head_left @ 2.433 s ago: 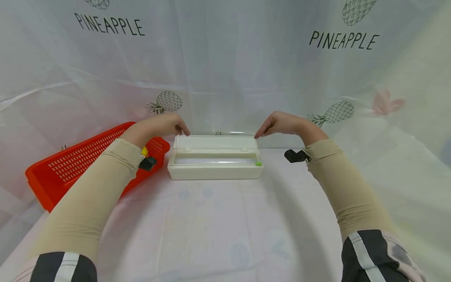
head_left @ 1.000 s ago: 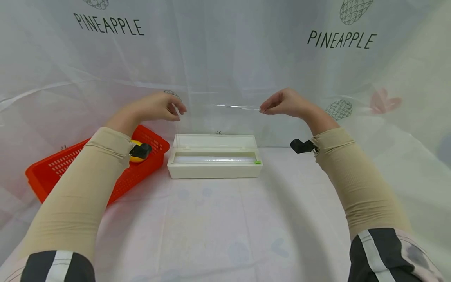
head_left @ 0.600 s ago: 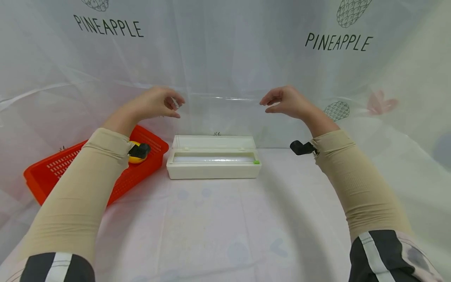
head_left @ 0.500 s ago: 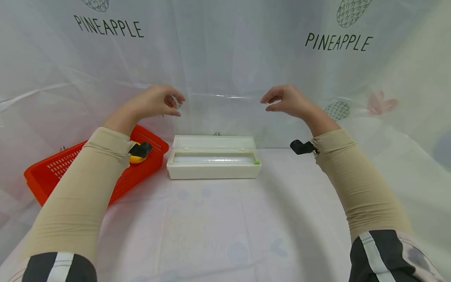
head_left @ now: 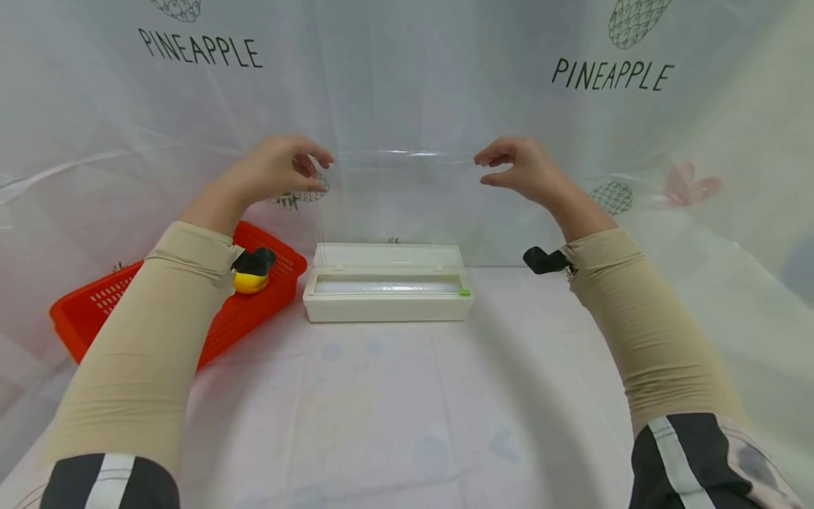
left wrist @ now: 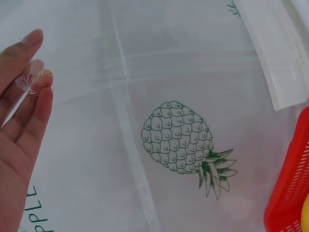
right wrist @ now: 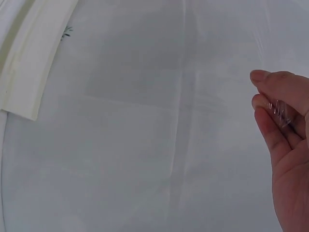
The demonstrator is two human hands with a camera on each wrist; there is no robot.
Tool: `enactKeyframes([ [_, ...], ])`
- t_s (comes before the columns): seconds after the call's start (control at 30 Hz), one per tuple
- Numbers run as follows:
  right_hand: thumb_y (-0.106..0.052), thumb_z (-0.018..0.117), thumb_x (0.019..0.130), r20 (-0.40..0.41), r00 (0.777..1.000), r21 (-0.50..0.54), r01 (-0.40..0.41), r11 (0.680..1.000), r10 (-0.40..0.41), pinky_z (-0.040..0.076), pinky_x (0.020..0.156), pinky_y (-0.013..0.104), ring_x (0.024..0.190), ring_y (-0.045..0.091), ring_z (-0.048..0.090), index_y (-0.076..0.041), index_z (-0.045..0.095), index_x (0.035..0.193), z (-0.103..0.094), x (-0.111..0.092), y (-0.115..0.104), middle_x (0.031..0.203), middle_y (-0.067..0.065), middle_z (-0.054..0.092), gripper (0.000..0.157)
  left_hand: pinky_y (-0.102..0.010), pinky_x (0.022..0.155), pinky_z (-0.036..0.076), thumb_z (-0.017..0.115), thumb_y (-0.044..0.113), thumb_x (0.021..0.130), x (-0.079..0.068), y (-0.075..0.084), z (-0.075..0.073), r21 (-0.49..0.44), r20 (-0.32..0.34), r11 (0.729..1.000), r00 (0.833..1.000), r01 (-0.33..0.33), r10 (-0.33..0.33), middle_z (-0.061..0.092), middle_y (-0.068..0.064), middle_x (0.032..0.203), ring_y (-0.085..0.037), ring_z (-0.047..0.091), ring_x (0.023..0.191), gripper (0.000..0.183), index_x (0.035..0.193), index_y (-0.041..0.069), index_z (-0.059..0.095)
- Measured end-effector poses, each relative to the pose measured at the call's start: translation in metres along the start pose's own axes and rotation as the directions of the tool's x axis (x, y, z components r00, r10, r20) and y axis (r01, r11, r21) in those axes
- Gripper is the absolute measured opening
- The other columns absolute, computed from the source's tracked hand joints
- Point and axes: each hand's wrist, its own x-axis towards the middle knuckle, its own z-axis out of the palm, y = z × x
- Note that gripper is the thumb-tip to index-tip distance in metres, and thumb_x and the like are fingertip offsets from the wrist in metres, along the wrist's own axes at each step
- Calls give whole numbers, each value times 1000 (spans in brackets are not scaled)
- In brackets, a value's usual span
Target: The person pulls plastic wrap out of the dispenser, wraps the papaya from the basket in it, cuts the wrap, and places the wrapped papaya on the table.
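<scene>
My left hand (head_left: 289, 170) and right hand (head_left: 521, 166) are raised level with each other and hold a sheet of clear cling film (head_left: 407, 153) by its two top corners. The film hangs from a shiny top edge down to a white dispenser box (head_left: 388, 309), whose lid (head_left: 388, 252) stands up at the back. Inside the box lies the film roll (head_left: 388, 288), and a small green slide cutter (head_left: 466, 293) sits at its right end. Crumpled film (left wrist: 30, 82) shows in the left fingers in the left wrist view. A similar bunched corner (right wrist: 279, 111) lies among the right fingers.
At the left stands a red perforated basket (head_left: 114, 293) with a yellow item (head_left: 250, 283) in it, partly behind my left arm. A white sheet printed with pineapples (head_left: 375, 85) forms the backdrop, and a pale cloth (head_left: 381, 410) covers the table.
Both hands have risen from the lid's upper corners to well above the box, drawing the cling film up with them. The box has stayed in place.
</scene>
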Motion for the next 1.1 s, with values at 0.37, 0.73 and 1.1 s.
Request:
enactKeyframes([
  [0.37, 0, 70, 88, -118, 993, 53, 12, 999, -6, 50, 82, 19, 93, 11, 63, 1, 72, 106, -6, -15, -13, 105, 11, 68, 18, -14, 67, 50, 72, 9, 89, -19, 19, -10, 2, -28, 999, 998, -55, 55, 65, -13, 107, -23, 63, 87, 35, 123, 6, 65],
  [0.73, 5, 74, 82, -204, 958, 27, 210, 977, -200, 47, 78, 19, 88, 8, 60, -4, 77, 94, -2, -60, -30, 93, 5, 71, 16, -6, 74, 45, 81, -12, 69, -65, 30, 9, 69, -269, 895, 856, -440, 441, 72, -10, 98, -18, 65, 75, 34, 101, -2, 74],
  [1.1, 14, 74, 77, -208, 973, 337, 169, 926, -102, 53, 78, 21, 83, 13, 67, 3, 72, 97, 9, -105, -38, 89, 6, 72, 22, -7, 77, 44, 83, -18, 61, -120, 39, 40, 105, -432, 877, 773, -469, 465, 72, -4, 90, -13, 65, 85, 36, 90, 2, 77],
])
